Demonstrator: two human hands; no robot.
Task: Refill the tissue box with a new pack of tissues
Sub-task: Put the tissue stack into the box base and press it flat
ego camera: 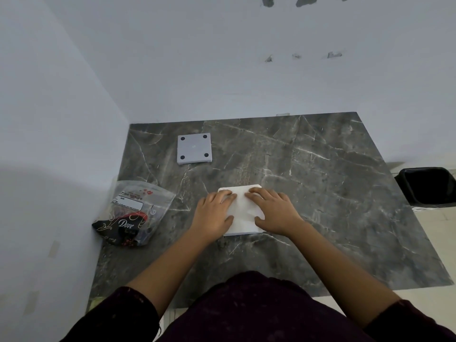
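Observation:
A white stack of tissues (pixel 243 213) lies in the middle of the dark marble table (pixel 320 183); whether it sits inside a box I cannot tell. My left hand (pixel 213 213) rests flat on its left side, fingers spread over the top. My right hand (pixel 274 211) presses flat on its right side. Neither hand is closed around anything. A square white panel (pixel 194 148) with black round feet at its corners lies face up at the back left, apart from the stack. An open clear plastic tissue wrapper (pixel 133 213) with dark print lies at the table's left edge.
White walls close in the table at the left and the back. A black-lined waste bin (pixel 427 186) stands on the floor past the table's right edge. My dark-clothed lap fills the bottom of the view.

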